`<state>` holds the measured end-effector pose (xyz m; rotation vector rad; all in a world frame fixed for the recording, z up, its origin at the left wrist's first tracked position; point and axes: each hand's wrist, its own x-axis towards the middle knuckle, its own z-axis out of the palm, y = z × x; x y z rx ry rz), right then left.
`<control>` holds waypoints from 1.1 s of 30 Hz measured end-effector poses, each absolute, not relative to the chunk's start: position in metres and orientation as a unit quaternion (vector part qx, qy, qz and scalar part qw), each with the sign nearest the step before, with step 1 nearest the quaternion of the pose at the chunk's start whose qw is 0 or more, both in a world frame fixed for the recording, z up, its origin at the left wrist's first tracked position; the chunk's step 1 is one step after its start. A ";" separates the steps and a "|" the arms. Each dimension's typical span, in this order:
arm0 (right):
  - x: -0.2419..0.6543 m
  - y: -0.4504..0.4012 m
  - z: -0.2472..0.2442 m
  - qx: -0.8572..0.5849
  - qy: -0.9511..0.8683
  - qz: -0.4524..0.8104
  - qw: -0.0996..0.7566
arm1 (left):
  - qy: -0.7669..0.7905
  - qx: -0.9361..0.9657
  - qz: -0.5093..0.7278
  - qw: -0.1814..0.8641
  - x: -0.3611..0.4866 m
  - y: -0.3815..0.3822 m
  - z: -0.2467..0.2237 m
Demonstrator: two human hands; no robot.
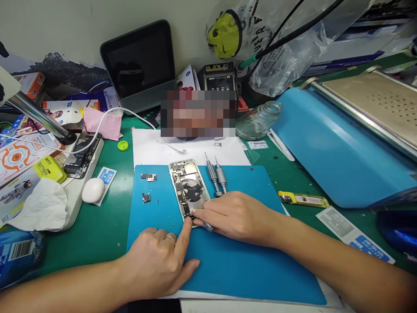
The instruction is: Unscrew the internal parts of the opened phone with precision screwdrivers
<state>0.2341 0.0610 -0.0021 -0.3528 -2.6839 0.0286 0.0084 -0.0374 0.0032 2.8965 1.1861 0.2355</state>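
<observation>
The opened phone (194, 188), internals exposed, lies on a blue mat (234, 269) laid over a green worktop (97, 237). The left hand (163, 256), wearing a ring, sets its extended index fingertip at the phone's near end; its thumb stands spread to the side, other fingers curled, grasping nothing visible. The right hand (237, 215) is bent over the phone's near right edge, closed around a grey tool (208, 227) of which only the round end shows; whether its fingertips also pinch a phone part cannot be determined. Two screwdrivers (220, 176) lie just right of the phone, tips pointing away from the person. Two small circuit parts (150, 177) lie left of the phone. A white sheet (146, 148) extends beyond the phone's far end, with a white cable (130, 112) ending over it. A glass jar (260, 119) lies tilted, well beyond the phone to the right.
</observation>
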 end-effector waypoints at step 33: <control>0.234 0.061 -0.002 -0.126 -0.969 0.006 0.214 | 0.376 0.923 0.080 0.001 0.008 -0.037 0.004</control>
